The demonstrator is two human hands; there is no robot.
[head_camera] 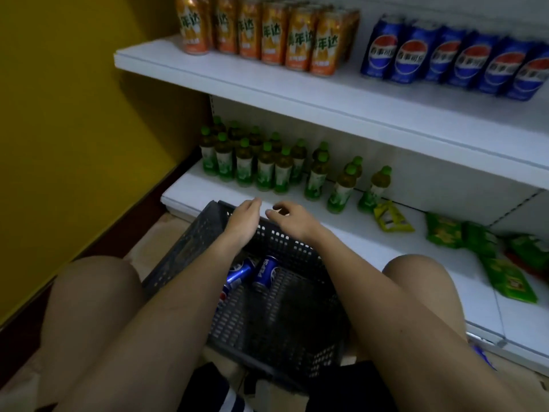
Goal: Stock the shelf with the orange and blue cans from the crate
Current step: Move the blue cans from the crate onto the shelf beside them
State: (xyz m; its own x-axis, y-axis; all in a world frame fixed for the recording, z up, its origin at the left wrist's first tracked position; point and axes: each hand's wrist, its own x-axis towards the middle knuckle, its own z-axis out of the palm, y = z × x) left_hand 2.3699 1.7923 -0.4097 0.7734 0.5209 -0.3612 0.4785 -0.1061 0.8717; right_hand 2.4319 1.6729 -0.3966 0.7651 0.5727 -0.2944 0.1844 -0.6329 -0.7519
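Head view: left hand (pixel 245 217) and right hand (pixel 289 217) meet over the far rim of the dark crate (pixel 184 248) at frame centre, fingers relaxed and holding nothing; blue cans (pixel 266 273) lie on their sides in the crate below; on the top shelf (pixel 237 75), orange cans (pixel 264 31) stand upper centre; a blue row (pixel 451 55) stands upper right; green bottles (pixel 264 165) fill the lower shelf.
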